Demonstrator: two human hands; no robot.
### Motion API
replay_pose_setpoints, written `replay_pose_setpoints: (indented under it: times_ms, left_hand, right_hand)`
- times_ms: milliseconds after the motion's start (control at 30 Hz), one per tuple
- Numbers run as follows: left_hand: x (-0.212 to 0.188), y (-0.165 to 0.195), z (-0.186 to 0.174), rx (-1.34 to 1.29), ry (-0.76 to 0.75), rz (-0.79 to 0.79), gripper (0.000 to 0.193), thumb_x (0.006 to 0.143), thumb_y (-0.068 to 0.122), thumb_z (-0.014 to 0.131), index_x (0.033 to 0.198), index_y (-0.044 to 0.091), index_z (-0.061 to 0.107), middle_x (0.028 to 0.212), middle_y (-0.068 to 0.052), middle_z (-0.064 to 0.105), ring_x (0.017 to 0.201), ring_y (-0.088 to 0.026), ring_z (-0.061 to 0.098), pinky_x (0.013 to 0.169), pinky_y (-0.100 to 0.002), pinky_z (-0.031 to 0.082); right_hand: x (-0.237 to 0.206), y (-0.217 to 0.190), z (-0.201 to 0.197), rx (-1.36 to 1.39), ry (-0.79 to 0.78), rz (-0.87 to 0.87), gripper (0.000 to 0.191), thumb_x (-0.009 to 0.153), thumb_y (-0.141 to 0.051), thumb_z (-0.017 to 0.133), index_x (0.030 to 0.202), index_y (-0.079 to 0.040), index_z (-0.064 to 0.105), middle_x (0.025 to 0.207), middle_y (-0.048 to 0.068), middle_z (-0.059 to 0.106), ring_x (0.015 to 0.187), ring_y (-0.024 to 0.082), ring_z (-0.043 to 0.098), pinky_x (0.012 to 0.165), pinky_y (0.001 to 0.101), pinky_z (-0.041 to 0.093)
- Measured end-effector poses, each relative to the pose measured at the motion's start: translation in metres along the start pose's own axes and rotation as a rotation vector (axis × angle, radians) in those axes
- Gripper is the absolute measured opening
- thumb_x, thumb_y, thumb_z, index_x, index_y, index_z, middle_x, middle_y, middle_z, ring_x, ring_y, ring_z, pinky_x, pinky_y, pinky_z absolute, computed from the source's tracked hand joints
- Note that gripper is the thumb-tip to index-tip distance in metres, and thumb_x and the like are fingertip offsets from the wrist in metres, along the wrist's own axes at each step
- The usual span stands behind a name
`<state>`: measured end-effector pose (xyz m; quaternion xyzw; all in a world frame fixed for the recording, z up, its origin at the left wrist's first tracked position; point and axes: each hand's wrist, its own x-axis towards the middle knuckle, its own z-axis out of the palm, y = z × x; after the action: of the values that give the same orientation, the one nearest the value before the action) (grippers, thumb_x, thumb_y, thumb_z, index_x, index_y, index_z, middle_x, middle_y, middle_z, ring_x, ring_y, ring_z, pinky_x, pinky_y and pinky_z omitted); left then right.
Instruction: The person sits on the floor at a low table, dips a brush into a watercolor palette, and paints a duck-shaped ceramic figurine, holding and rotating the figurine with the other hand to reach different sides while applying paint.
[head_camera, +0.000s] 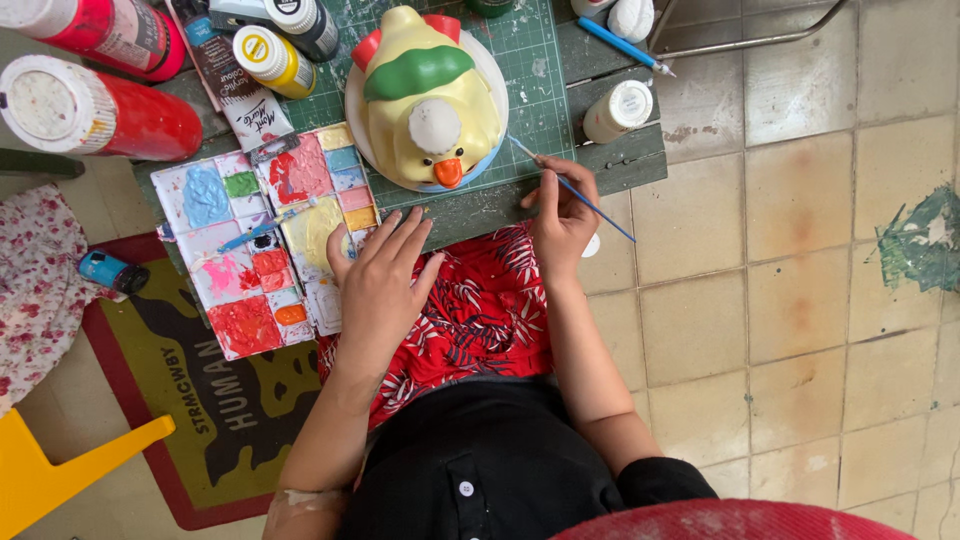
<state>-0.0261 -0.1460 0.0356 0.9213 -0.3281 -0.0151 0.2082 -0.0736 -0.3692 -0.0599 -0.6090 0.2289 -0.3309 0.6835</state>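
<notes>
Thin blue paintbrush (585, 198) sits in the right hand (562, 215), pinched between thumb and fingertips, fingers curled closed around the shaft. Long axis runs diagonal: bristle end up-left toward the figurine, handle end down-right out over the tiled floor (800, 250). Tip looks just short of the figurine's lower right edge, though contact is hard to call from this angle.

Chick-shaped ceramic figurine (428, 100), yellow with green band, white patch and orange beak, lies on a white plate (492, 70) on the green cutting mat (540, 60). It's ahead and slightly left of the right hand, near it; right hand is the closer one to that painted edge.

Left hand (383, 280) is open, fingers spread and flat, holding nothing, resting at the table's front edge with fingertips touching or just beside the paint palette (262, 240). Palette lies left of the figurine, wells full of red, pink, blue, yellow.

Further out: small white paint pot (617, 110) just right of the figurine, red paint bottles (100, 110) at far left, a second blue brush (625, 45) at top right.
</notes>
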Motion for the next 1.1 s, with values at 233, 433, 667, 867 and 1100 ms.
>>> replay_pose_setpoints:
  times_ms: [233,433,667,867,1100]
  left_hand:
    - [-0.001,0.001,0.003,0.006,-0.001,-0.017,0.037,0.097,0.033,0.072,0.126,0.01,0.073,0.133,-0.004,0.071,0.127,-0.021,0.063,0.119,-0.056,0.021]
    - [0.0,-0.001,0.004,0.0,0.0,-0.007,0.036,0.098,0.032,0.072,0.126,0.01,0.073,0.133,-0.004,0.071,0.127,-0.021,0.063,0.119,-0.056,0.021]
    - [0.0,-0.004,0.001,-0.026,0.022,0.008,0.03,0.096,0.031,0.074,0.119,0.012,0.074,0.127,-0.001,0.074,0.124,-0.019,0.065,0.117,-0.055,0.024]
    - [0.019,-0.008,-0.027,-0.086,0.223,-0.123,0.041,0.096,0.031,0.083,0.127,0.011,0.066,0.109,0.003,0.074,0.102,-0.021,0.063,0.099,-0.045,0.035]
    - [0.089,0.015,-0.026,0.033,0.395,0.02,0.058,0.09,0.039,0.09,0.132,0.008,0.064,0.119,-0.006,0.062,0.107,-0.026,0.06,0.088,-0.042,0.039]
  right_hand:
    - [-0.006,-0.006,-0.003,-0.139,-0.08,0.021,0.009,0.107,0.001,0.061,0.115,0.001,0.064,0.114,0.012,0.072,0.077,0.009,0.068,0.059,0.0213,0.049]
    - [-0.004,-0.004,-0.004,-0.038,-0.042,0.027,0.008,0.106,-0.001,0.061,0.114,-0.001,0.063,0.113,0.01,0.072,0.074,0.008,0.067,0.053,0.0196,0.046]
    - [-0.008,-0.001,-0.01,-0.114,-0.103,0.05,0.007,0.106,0.0,0.063,0.113,0.001,0.064,0.111,0.012,0.073,0.076,0.01,0.068,0.053,0.0207,0.046]
    - [-0.006,0.005,-0.007,-0.025,-0.055,-0.026,0.011,0.109,0.001,0.061,0.12,0.002,0.061,0.117,0.013,0.072,0.079,0.011,0.067,0.066,0.0243,0.052]
    - [-0.006,-0.001,-0.016,0.058,-0.084,0.04,0.008,0.108,0.0,0.056,0.115,0.002,0.058,0.112,0.016,0.069,0.074,0.014,0.067,0.052,0.0237,0.051]
